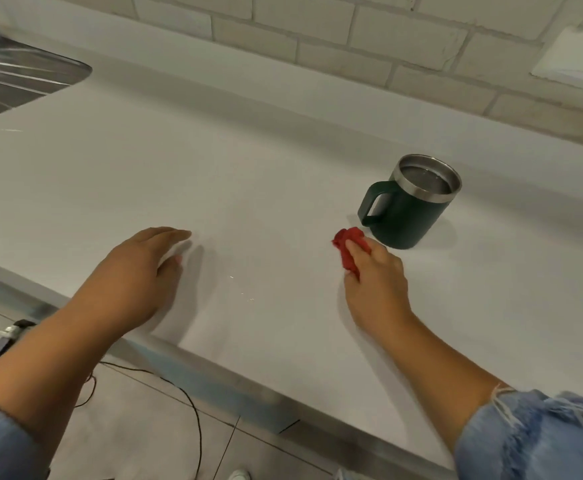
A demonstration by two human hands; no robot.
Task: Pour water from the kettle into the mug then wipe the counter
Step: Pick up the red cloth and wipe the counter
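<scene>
The right hand (375, 282) pinches a bunched red cloth (352, 234) on the table (283, 150), just lower-left of the mug (406, 220), right of centre. Small glints (231, 277), likely water, lie left of the cloth, toward the flat, straight-fingered left hand (137, 271).

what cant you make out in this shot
Head view only.
Kettle: nowhere in frame.
Sink: cut off by the left edge, blurred.
Red cloth: mostly hidden by the grip of the right hand.
Mug: water level unclear against its shiny inside.
Left hand: fingertips blurred.
</scene>
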